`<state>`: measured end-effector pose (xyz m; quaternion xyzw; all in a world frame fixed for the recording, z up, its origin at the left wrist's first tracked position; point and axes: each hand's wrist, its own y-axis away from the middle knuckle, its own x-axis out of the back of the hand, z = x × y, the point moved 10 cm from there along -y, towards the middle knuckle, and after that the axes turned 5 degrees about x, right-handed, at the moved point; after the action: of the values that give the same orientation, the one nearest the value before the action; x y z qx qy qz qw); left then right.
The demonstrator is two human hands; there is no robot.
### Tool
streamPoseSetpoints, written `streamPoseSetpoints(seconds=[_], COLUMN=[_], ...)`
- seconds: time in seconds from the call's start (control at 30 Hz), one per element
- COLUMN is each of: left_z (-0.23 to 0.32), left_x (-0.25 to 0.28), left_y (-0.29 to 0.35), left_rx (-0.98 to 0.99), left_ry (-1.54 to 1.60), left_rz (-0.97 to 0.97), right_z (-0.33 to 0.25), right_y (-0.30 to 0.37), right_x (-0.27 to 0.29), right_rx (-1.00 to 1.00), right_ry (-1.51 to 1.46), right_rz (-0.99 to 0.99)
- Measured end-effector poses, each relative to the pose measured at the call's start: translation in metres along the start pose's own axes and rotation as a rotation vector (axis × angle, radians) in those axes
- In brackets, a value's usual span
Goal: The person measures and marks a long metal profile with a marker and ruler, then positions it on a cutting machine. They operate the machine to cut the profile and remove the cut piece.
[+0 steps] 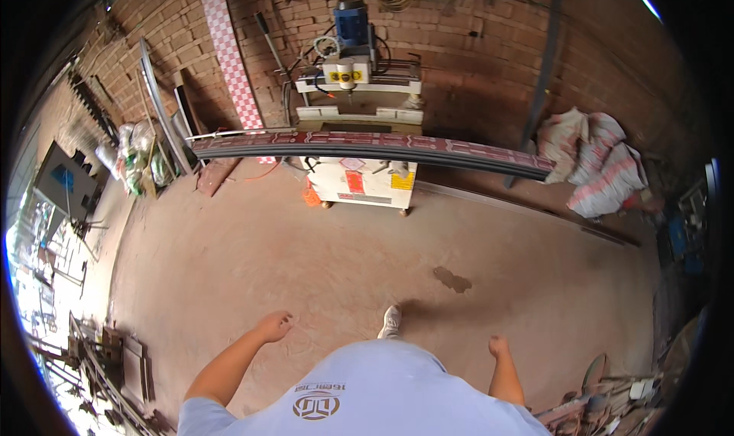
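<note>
My left hand (pixel 275 327) hangs over the bare floor, holding nothing, its fingers loosely bent and a little apart. On the other side my right hand (pixel 498 346) is at my side with its fingers curled in, and nothing shows in it. Neither hand touches anything. Ahead of me stands a white drilling or milling machine (pixel 359 180) with a blue motor (pixel 352 24) on top. A bundle of long dark profiles (pixel 466 154) with red-and-white film lies across it, reaching well past both sides.
White woven sacks (pixel 608 172) slump by the brick wall at right, near a long bar (pixel 527 210) on the floor. A checkered strip (pixel 232 53) leans on the wall. Stuffed bags (pixel 141 157) sit at far left. Scrap pieces (pixel 604 398) lie near right; a wet patch (pixel 451 279) marks the floor.
</note>
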<state>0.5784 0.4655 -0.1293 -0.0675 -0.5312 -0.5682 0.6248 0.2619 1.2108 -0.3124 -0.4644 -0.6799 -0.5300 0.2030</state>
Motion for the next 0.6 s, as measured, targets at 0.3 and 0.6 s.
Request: streamPoseSetpoints(seconds=[0.3, 0.6], left_z=[-0.057, -0.106], left_x=[-0.048, -0.006], left_y=[-0.022, -0.123], left_rx=[0.405, 0.463], left_ry=[0.307, 0.328], left_rz=[0.151, 0.120], right_z=[-0.427, -0.601], right_y=[-0.103, -0.121], right_x=[0.038, 0.061], right_rx=[0.688, 0.954], right_ry=[-0.219, 0.028], right_rz=[-0.078, 0.103])
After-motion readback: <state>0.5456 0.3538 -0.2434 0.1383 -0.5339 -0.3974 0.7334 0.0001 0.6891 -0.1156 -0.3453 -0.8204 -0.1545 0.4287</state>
